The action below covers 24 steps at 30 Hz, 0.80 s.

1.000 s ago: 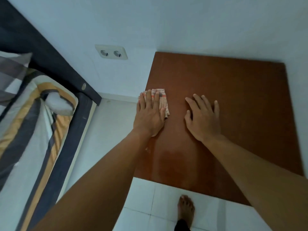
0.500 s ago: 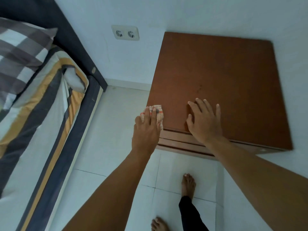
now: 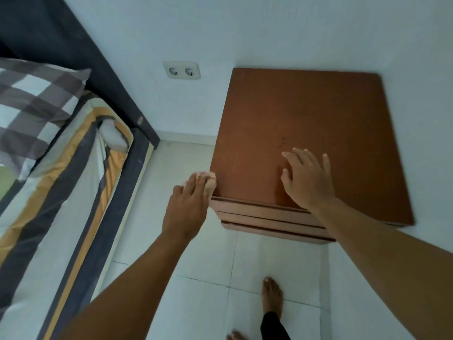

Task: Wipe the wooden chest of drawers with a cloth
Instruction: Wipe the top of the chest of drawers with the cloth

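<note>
The left hand presses the cloth against the front-left corner of the chest of drawers, fingers apparently straight, though blurred. The right hand lies flat, fingers spread, on its top near the front edge.

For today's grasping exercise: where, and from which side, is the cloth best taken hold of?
Probably the bunched end of the cloth, pinched from the left: it sits crumpled under the left hand at the left front edge of the chest, where open floor gives room.
</note>
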Each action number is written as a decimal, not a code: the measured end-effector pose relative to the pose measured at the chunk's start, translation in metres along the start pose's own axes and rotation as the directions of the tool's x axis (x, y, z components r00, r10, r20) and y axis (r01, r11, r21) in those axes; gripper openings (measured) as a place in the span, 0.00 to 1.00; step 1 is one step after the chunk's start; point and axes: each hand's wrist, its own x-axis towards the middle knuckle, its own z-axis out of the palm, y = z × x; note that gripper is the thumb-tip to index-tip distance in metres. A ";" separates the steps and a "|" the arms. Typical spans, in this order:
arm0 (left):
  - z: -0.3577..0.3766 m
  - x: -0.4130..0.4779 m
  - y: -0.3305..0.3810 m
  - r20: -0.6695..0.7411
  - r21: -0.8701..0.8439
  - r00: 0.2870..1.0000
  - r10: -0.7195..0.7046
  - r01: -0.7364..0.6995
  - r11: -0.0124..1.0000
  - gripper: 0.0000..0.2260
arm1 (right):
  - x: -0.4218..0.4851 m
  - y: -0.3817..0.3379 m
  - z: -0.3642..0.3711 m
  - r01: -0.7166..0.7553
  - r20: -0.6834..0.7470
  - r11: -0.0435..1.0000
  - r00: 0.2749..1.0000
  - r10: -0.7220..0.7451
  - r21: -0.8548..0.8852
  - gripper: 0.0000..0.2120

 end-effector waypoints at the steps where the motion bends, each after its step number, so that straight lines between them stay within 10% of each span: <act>1: -0.005 0.026 0.002 0.004 -0.017 1.000 -0.019 0.019 1.000 0.21 | 0.007 0.003 -0.001 -0.005 0.006 1.000 1.000 0.005 0.004 0.23; 14: 0.034 0.167 0.044 0.198 -0.168 0.954 -0.224 0.258 0.951 0.27 | 0.084 0.021 0.025 -0.016 0.072 1.000 0.997 0.015 0.018 0.25; 24: 0.048 0.066 0.056 0.137 -0.193 0.990 0.017 0.010 0.981 0.28 | 0.054 0.011 0.014 -0.016 0.100 1.000 0.995 0.017 -0.013 0.25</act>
